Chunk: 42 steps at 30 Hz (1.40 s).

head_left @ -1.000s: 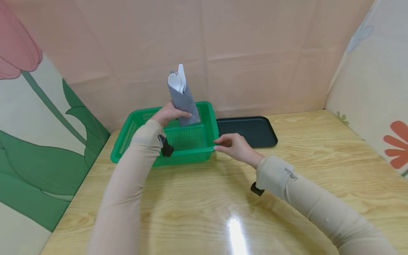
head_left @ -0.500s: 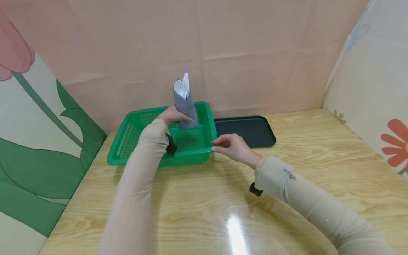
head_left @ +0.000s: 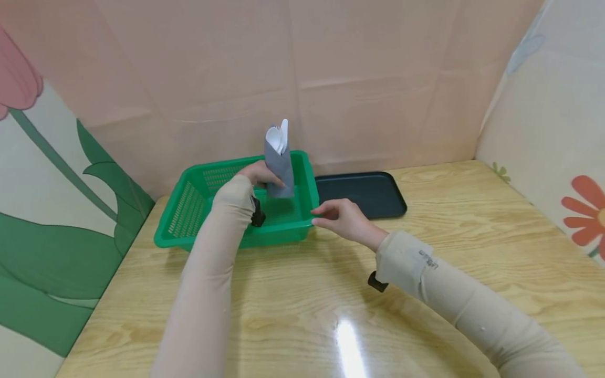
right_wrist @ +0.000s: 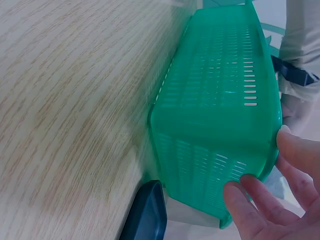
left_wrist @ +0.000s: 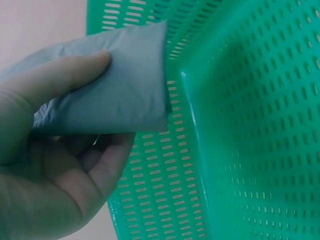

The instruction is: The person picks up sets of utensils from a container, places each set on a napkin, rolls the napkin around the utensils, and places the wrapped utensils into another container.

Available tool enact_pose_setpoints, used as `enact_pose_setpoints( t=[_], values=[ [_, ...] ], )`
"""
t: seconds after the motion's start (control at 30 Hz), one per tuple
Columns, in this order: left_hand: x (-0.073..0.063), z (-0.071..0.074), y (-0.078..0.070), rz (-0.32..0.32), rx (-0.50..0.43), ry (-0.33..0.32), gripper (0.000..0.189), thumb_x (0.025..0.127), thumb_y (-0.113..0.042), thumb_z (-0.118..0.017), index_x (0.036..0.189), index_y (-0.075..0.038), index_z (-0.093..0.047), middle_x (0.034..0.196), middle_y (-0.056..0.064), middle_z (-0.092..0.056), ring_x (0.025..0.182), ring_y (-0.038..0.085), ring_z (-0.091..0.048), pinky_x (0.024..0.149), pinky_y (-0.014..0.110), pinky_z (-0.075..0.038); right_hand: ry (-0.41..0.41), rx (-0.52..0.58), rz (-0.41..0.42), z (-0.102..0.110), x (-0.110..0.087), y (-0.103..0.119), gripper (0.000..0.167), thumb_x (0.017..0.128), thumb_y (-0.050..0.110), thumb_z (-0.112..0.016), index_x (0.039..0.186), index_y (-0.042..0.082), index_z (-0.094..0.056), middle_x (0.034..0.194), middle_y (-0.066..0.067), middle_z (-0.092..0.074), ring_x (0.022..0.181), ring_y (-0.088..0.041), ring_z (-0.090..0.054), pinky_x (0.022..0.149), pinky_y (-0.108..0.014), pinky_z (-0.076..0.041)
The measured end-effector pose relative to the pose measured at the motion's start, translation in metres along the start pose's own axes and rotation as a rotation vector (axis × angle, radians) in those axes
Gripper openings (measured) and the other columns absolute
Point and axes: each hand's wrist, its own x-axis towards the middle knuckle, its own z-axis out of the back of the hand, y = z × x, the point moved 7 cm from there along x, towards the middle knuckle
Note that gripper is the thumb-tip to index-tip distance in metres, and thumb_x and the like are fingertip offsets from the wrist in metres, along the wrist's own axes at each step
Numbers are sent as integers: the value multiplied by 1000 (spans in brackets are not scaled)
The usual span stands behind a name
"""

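My left hand (head_left: 259,174) grips a grey napkin (head_left: 281,173) folded as a pouch around white plastic cutlery. A spoon (head_left: 273,138) and a knife (head_left: 284,135) stick out of its top, along with what looks like fork tines. The pouch stands nearly upright over the right part of a green perforated basket (head_left: 236,241). In the left wrist view the thumb lies across the napkin (left_wrist: 132,75), its lower end close to the basket's slotted wall (left_wrist: 165,185). With thumb and fingertips my right hand (head_left: 345,220) pinches the basket's near right rim, seen also in the right wrist view (right_wrist: 272,192).
A black tray (head_left: 364,194) lies flat on the wooden table (head_left: 293,304), just right of the basket. Behind both rises a wall with pinkish covering (head_left: 212,68). Side walls with painted flowers (head_left: 586,210) flank the table.
My left hand has lowered the cutlery pouch and shifted it slightly right, deeper over the basket. My right hand keeps its place at the rim.
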Motion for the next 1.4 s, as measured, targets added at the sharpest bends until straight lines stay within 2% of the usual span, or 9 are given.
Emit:
enact_pose_setpoints(
  t=[0.07,0.17,0.3,0.43,0.53,0.67,0.8,1.03,1.4],
  values=[
    [21,0,13,14,16,30,87,70,-18,-82,139,-5,-31,135,13,-46,122,28,-51,96,41,-46,0,-2,4,0,-1,1,25,87,17,-65,111,8,-66,117,-16,-65,101,-27,-64,82,-36,-53],
    [30,-10,22,42,66,60,83,74,-17,-78,140,-4,-28,138,15,-43,123,31,-49,96,42,-46,-2,-6,7,-1,-2,1,25,87,17,-65,110,8,-67,116,-16,-65,101,-27,-64,82,-36,-53],
    [-23,-33,2,134,118,144,70,85,-10,-63,141,2,-23,144,20,-35,132,33,-39,107,42,-37,1,-5,3,-2,-2,2,25,87,17,-65,110,7,-66,115,-14,-66,102,-28,-63,82,-36,-53],
    [-50,-41,-4,202,175,193,68,87,-12,-62,140,4,-23,144,20,-35,133,33,-40,107,38,-37,6,1,5,-4,-3,3,26,87,18,-66,110,6,-66,115,-12,-66,103,-29,-63,83,-36,-53],
    [-39,-44,8,214,193,222,70,85,-16,-65,140,2,-25,143,19,-38,132,32,-42,106,38,-38,7,1,12,-5,-4,5,25,87,18,-66,109,6,-67,114,-12,-67,103,-28,-64,84,-36,-53],
    [-20,-51,25,223,116,289,66,84,-12,-66,137,-1,-29,142,17,-41,132,30,-42,107,37,-38,12,0,6,-6,-3,6,26,87,18,-66,110,6,-67,115,-11,-67,103,-27,-64,85,-36,-52],
    [-19,-62,29,259,50,337,59,86,-7,-63,136,0,-33,142,17,-42,133,29,-41,108,37,-36,15,-3,-15,-5,-3,5,26,87,18,-66,111,6,-67,115,-11,-66,104,-27,-64,85,-37,-52],
    [-19,-69,33,262,104,362,59,86,-10,-64,136,-1,-35,140,16,-44,130,28,-44,105,35,-40,16,-8,-18,-4,-6,8,26,87,18,-66,110,6,-67,116,-11,-66,104,-27,-64,85,-36,-53],
    [-17,-80,33,264,155,455,60,87,-15,-64,136,-3,-32,138,16,-43,126,27,-47,98,33,-45,13,-5,-27,-3,-7,7,26,86,19,-67,109,7,-67,116,-11,-66,103,-27,-64,83,-36,-53]
  ],
)
